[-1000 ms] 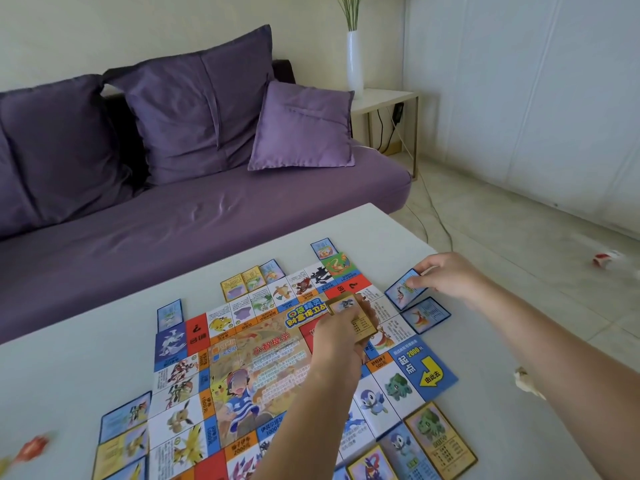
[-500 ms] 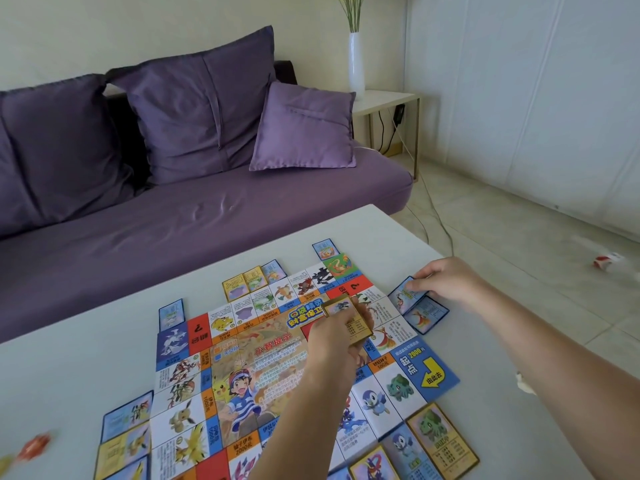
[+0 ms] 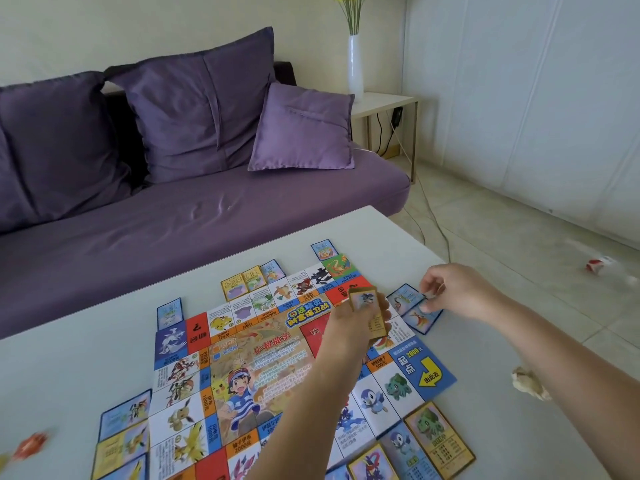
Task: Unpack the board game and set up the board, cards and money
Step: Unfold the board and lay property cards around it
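The colourful game board (image 3: 266, 362) lies flat on the white table (image 3: 69, 358). My left hand (image 3: 353, 323) hovers over the board's right side and grips a small stack of gold-edged cards (image 3: 369, 310). My right hand (image 3: 453, 291) is at the board's right edge, fingertips on a blue card (image 3: 403, 299) that overlaps another blue card (image 3: 422, 318) lying on the table. Single cards line the board's far edge (image 3: 247, 280), the left edge (image 3: 124, 431) and the near right corner (image 3: 438, 439).
A crumpled beige scrap (image 3: 528, 382) lies on the table to the right of the board. An orange-red piece (image 3: 29, 446) sits at the table's left edge. A purple sofa (image 3: 194, 230) stands behind the table. Tiled floor with a red-and-white object (image 3: 597, 263) is to the right.
My right hand has lowered the blue card onto the table beside the other blue card at the board's right edge. My left hand kept the card stack over the board, shifting slightly.
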Available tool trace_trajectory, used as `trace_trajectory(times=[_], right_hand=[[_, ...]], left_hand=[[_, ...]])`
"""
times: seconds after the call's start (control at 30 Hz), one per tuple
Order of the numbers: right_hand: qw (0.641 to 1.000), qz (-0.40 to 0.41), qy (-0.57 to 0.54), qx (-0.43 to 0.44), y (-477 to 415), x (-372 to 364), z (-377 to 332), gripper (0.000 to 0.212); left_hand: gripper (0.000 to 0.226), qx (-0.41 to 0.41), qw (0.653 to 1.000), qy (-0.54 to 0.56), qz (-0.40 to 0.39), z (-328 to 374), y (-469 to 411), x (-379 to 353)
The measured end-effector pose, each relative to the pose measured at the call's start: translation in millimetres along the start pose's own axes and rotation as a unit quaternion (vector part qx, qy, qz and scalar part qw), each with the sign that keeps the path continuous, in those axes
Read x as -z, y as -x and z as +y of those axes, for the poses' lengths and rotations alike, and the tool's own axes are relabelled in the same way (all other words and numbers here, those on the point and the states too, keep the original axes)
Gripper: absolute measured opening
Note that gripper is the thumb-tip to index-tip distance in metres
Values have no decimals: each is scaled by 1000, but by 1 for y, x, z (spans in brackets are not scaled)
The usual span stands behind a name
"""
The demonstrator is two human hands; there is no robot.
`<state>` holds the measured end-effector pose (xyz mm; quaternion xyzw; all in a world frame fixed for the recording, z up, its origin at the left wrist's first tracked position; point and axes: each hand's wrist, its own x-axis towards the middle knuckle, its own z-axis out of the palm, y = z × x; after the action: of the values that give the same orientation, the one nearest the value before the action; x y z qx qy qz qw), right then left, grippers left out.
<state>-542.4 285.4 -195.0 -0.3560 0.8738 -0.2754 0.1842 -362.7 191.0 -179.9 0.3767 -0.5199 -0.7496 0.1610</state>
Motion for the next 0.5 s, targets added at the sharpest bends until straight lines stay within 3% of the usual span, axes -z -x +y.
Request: trace_trajectory(times=[0.23,0.5], right_hand=[[983,23,130,126,21,-10,5,15],[925,-57,346,148,43,-16,1,47]], left_hand=[[23,46,996,53,-62,27,-35,-25],[25,75,992,-61,-81,29,-63,-40]])
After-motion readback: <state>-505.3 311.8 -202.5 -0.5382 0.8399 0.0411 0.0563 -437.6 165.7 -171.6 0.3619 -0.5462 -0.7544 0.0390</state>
